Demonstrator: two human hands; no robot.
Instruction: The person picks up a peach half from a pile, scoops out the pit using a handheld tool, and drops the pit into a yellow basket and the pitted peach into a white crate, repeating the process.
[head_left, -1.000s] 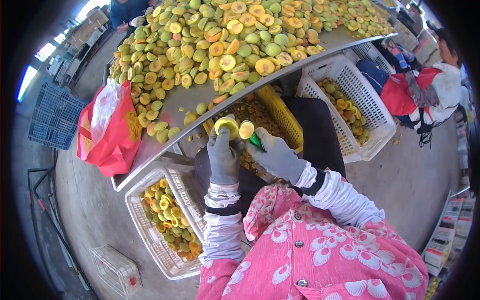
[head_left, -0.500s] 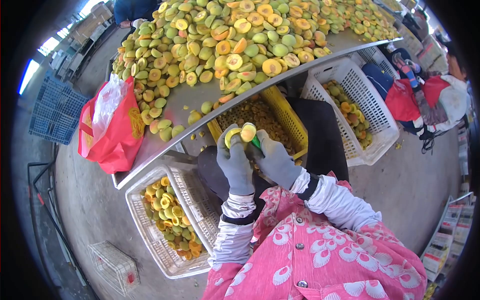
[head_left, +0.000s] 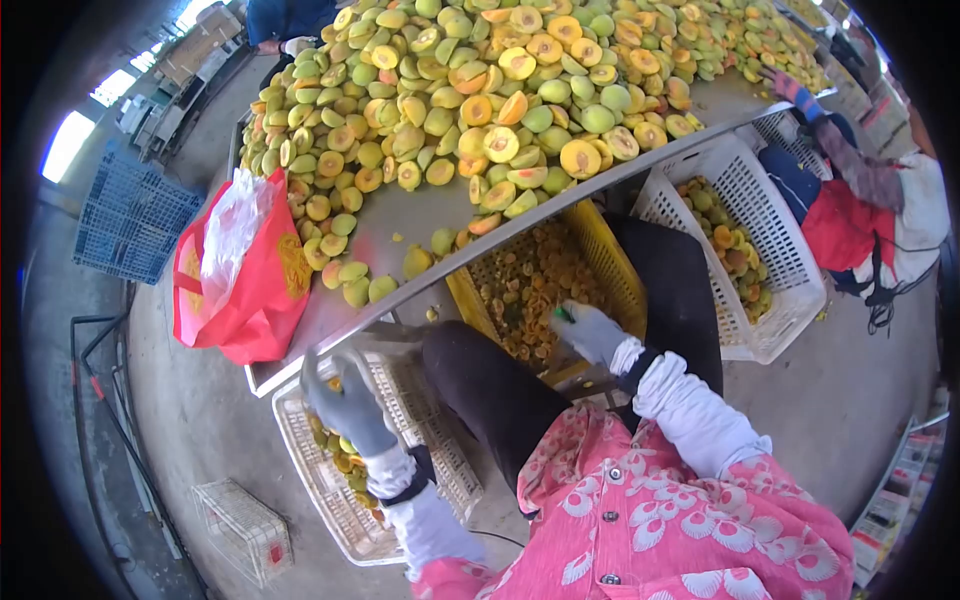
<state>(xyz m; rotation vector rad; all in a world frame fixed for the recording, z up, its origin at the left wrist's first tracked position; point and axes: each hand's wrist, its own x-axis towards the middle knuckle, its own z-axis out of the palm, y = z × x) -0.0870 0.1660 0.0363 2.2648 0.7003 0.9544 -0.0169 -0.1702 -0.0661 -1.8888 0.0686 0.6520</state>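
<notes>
My left hand (head_left: 345, 400), in a grey glove, is over the white crate (head_left: 440, 425) of fruit halves at the lower left. Its fingers are partly spread and a bit of orange fruit shows by them; whether it holds that piece is unclear. My right hand (head_left: 590, 333), also gloved, is closed on a green-handled tool (head_left: 563, 314) above the yellow crate (head_left: 614, 258), which contains brown pits. A large heap of halved yellow-green fruit (head_left: 450, 100) lies on the metal table (head_left: 385, 215).
A red bag (head_left: 255, 310) stands on the table's left corner. Another white crate (head_left: 785, 240) of fruit is at the right, near a co-worker's arm (head_left: 860, 165). Blue crates (head_left: 135, 215) stand far left; a small white crate (head_left: 245, 530) lies at lower left.
My hands have moved apart. My left hand went from the fruit at the centre to the lower-left crate; my right hand lowered over the yellow crate with the tool. The co-worker's arm now reaches toward the table.
</notes>
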